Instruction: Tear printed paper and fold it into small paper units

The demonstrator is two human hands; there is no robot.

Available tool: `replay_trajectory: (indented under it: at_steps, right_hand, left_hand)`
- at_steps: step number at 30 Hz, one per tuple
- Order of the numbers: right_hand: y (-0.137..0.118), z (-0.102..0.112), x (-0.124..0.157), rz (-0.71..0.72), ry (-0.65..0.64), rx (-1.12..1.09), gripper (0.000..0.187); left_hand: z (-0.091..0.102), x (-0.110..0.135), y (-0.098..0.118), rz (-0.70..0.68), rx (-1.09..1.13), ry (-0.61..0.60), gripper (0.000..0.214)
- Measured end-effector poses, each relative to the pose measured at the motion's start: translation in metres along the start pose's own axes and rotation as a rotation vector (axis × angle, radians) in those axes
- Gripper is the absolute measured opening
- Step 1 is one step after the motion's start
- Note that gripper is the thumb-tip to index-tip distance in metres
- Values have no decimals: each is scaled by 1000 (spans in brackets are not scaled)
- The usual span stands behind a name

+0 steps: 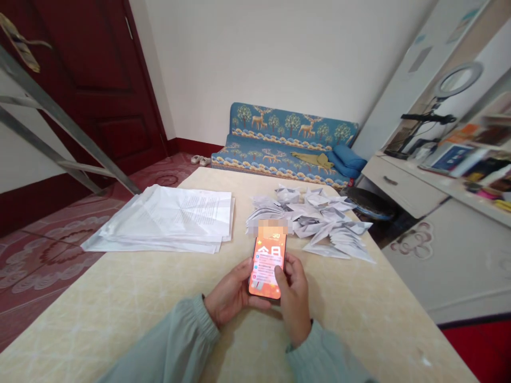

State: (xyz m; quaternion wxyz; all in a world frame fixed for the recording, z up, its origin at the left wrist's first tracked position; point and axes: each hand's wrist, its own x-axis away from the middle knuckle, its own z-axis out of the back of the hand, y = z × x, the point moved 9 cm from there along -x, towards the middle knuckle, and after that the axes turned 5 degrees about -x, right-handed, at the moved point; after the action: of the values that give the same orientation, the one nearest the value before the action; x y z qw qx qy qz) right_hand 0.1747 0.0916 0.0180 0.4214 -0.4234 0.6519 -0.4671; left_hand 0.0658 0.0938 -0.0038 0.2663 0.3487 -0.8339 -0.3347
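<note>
A smartphone [266, 266] with a lit orange and red screen is held upright over the near part of the table. My left hand [231, 292] grips its left side and lower edge. My right hand [294, 292] wraps the right side, its thumb resting over the screen. Beyond the phone, to the right, lies a heap of folded white paper pieces [319, 218] with pointed ends. Left of the phone is a stack of printed paper sheets [171, 215], creased and slightly uneven.
The table [159, 298] has a pale yellow patterned cover. Behind it stands a blue sofa [275, 133] with a deer print. A metal ladder [75, 133] leans at left near a dark red door [91, 69]. A round dark stool [369, 201] and a cluttered cabinet [403, 183] are at right.
</note>
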Motion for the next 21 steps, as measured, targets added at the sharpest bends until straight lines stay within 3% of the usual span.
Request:
replay_trajectory:
  at_steps: [9, 21]
  right_hand:
    - [-4, 14, -1, 7, 42, 87, 29]
    - [-6, -4, 3, -26, -124, -80, 38]
  left_hand:
    - [1, 0, 0, -1, 10, -9, 42]
    - [3, 0, -3, 6, -2, -8, 42]
